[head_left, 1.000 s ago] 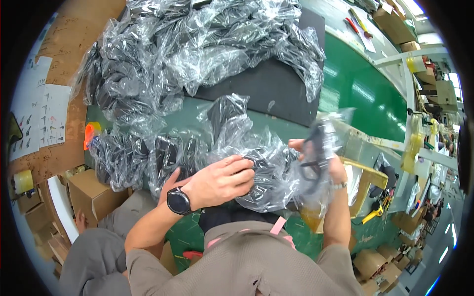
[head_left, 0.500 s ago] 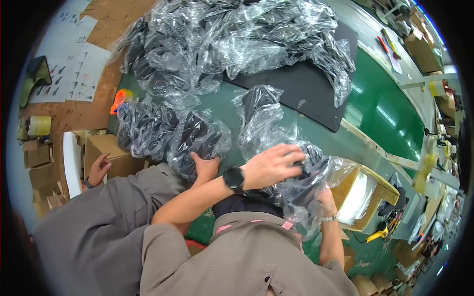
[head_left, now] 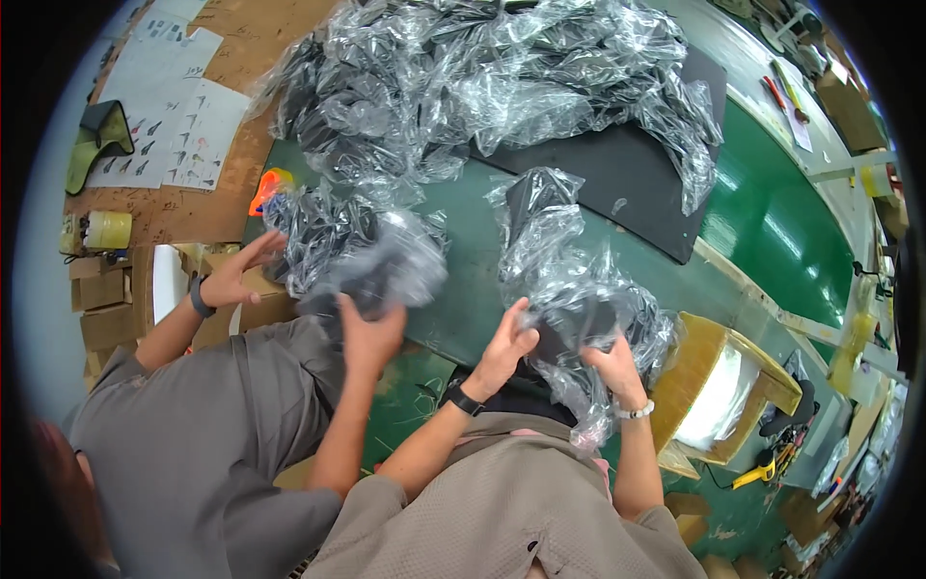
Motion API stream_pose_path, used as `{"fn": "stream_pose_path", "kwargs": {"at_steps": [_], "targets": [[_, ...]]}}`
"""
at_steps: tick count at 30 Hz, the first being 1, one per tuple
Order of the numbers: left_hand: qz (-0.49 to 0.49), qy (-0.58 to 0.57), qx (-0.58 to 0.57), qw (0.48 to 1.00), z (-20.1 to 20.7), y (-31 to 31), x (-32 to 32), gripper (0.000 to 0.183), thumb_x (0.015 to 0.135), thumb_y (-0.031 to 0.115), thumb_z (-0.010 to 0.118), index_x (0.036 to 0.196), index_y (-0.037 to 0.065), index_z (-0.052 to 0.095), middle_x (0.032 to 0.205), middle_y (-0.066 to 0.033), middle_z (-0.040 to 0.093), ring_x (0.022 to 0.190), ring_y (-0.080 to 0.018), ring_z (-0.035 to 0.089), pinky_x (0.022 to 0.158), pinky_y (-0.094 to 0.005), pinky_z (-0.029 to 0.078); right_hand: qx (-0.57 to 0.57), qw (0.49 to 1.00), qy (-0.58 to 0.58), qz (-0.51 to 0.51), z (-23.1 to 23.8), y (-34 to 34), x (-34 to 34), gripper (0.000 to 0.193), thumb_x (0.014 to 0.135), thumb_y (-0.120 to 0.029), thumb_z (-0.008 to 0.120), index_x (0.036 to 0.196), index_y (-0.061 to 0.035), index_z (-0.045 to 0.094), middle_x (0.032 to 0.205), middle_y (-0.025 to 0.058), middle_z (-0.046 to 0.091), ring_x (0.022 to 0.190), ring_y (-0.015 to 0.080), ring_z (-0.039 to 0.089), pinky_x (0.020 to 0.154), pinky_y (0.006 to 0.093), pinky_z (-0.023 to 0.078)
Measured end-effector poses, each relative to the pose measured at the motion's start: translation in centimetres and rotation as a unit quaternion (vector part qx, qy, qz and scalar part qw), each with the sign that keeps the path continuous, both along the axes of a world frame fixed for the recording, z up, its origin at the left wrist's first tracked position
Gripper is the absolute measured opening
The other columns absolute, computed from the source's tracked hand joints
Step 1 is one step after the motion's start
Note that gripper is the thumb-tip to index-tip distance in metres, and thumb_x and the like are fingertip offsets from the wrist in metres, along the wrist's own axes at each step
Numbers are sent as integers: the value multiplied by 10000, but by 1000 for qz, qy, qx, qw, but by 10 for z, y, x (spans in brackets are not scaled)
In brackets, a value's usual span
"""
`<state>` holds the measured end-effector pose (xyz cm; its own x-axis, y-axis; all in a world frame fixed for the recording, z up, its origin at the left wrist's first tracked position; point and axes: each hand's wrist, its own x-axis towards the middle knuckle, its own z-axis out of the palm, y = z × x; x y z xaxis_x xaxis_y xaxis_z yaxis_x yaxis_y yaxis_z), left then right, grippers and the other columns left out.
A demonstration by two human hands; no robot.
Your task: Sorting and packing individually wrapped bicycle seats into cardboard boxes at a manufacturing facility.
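At the table's near edge, both my hands are on a black part in a clear plastic bag [head_left: 576, 333]. My left hand [head_left: 494, 359], with a black watch on the wrist, holds its left side with thumb and fingers. My right hand [head_left: 619, 372], wearing a pale bracelet, grips its right side, the thumb on top of the plastic. The part's exact kind is hidden by the crinkled film. Just beyond it lies another bagged black part [head_left: 542, 207]. A large heap of similar bagged parts [head_left: 463, 87] covers the far side of the table.
On my left a co-worker's hands [head_left: 371, 338] handle a blurred bagged part [head_left: 391, 265]. An orange tape dispenser [head_left: 271, 191] stands near them. A yellow-brown open box [head_left: 690, 386] is by my right arm. A black board [head_left: 637, 183] lies beneath the heap.
My left hand has drawn back from over the bag to its left side. My right hand has moved slightly up and left onto the part. The co-worker has lifted a bagged part.
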<state>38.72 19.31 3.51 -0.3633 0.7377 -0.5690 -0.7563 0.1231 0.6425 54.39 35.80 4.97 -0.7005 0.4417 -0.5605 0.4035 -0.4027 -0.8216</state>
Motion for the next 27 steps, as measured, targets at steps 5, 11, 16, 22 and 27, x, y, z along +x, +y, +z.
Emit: {"fn": "stream_pose_path", "kwargs": {"at_steps": [5,11,16,22,27], "targets": [[-103,105,-55,988,1,-41,-29,626,824,146,738,1344,0,422,1198,-53,555,1106,-129,515,963,-288,406,180,955,-70,227,31,-10,-68,617,681,-232,692,1165,68,454,966,268,632,911,385,633,802,416,490],[50,-25,-107,993,-42,-136,-20,407,859,146,654,1232,36,531,1154,-51,622,1029,-177,603,929,-336,465,226,840,-88,485,-15,-58,-134,612,718,-323,668,1109,94,449,978,305,629,927,441,618,807,468,499],[231,-158,-94,955,-101,-203,-16,360,888,226,575,1192,34,555,1137,-76,638,1027,-219,617,925,-405,473,276,791,-49,544,-58,-126,-186,583,724,-345,679,1105,58,501,993,260,652,932,408,638,824,457,510],[381,-166,-139,899,-106,-196,-16,302,880,283,569,1084,63,597,1076,-68,654,1017,-223,612,929,-406,470,436,795,87,414,-58,-155,-190,323,732,-167,655,1003,-14,569,988,152,617,1033,326,555,949,432,406],[471,-204,-113,851,-127,-210,-12,242,867,299,598,1013,107,623,1045,-43,666,969,-210,616,896,-380,473,481,854,116,164,-36,-132,-162,374,751,-150,672,1064,18,557,1066,190,577,1039,363,534,938,444,413]]}}
